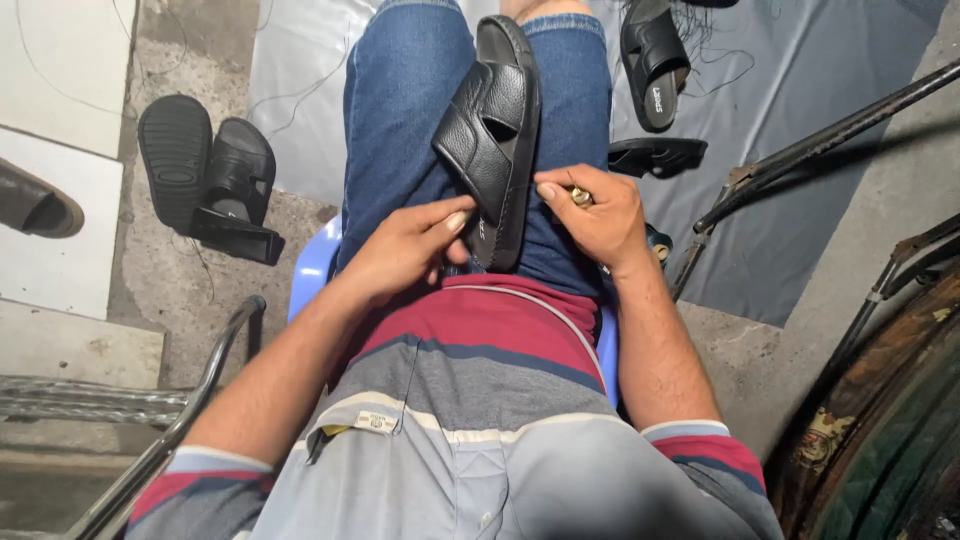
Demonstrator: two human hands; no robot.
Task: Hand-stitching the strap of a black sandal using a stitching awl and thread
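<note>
Floor: rough grey concrete floor (165, 270) is seen, partly covered by a grey plastic sheet (800, 130).
Seat: a pale blue plastic stool (312, 268) is sat upon.
Sandal: a black leather cross-strap sandal (492, 130) is laid on the lap in blue jeans.
Left hand (405, 250): the sandal's edge is pinched.
Right hand (590, 215): the sole's rim is pinched.
Others: black sandals (205, 175) are left on the floor.

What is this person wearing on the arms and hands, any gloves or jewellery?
No gloves: both hands are bare. The right hand carries a gold-coloured ring on one finger; the left hand shows none. The forearms are uncovered. Short sleeves end above the elbows, striped in dark red, blue-grey and grey with a pale band at the cuff, matching the shirt.
</note>
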